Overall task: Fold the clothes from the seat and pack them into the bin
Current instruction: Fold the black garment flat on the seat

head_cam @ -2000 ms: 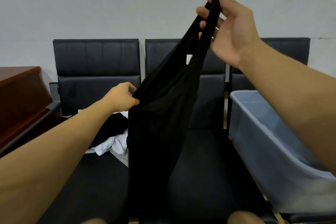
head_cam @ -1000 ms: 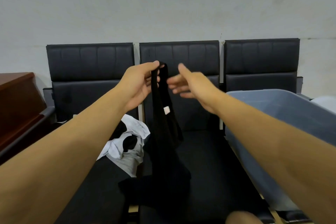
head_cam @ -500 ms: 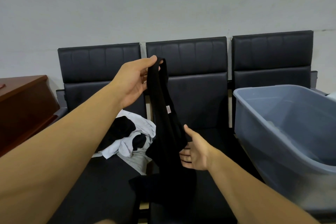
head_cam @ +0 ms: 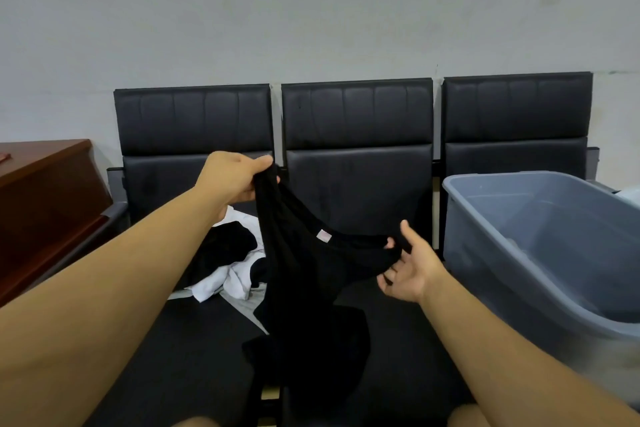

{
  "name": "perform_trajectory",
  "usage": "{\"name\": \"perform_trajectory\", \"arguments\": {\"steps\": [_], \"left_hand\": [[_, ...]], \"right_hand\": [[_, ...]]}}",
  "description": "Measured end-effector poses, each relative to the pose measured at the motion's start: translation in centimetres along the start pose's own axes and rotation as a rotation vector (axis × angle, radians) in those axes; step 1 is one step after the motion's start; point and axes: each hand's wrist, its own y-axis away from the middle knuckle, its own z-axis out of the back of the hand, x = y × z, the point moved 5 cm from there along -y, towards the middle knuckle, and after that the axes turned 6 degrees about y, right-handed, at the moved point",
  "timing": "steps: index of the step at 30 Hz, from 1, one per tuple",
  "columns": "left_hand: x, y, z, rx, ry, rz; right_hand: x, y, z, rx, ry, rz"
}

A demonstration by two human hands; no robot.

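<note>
A black garment with a small pale label hangs stretched between my two hands over the middle seat. My left hand grips its upper end, raised in front of the seat backs. My right hand is lower and to the right, palm up, fingers hooked into the garment's other end. The garment's bottom trails onto the seat edge. A pile of white, black and grey clothes lies on the left seat. The grey plastic bin stands on the right seat.
Three black padded seats stand in a row against a pale wall. A brown wooden cabinet stands at the far left. Something pale shows behind the bin at the right edge. My knees show at the bottom.
My right hand has moved right and taken hold of the garment's lower part, pulling it out sideways. My left hand has dropped lower while still gripping the top.
</note>
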Motion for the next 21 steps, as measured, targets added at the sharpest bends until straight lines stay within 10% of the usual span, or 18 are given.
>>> {"name": "perform_trajectory", "arguments": {"steps": [12, 21], "left_hand": [[4.5, 0.4, -0.2, -0.002, 0.334, 0.259], [4.6, 0.5, -2.0, 0.038, 0.297, 0.301]], "right_hand": [[-2.4, -0.6, 3.4, -0.058, 0.291, -0.257], [2.5, 0.2, 1.3, -0.025, -0.003, 0.206]]}}
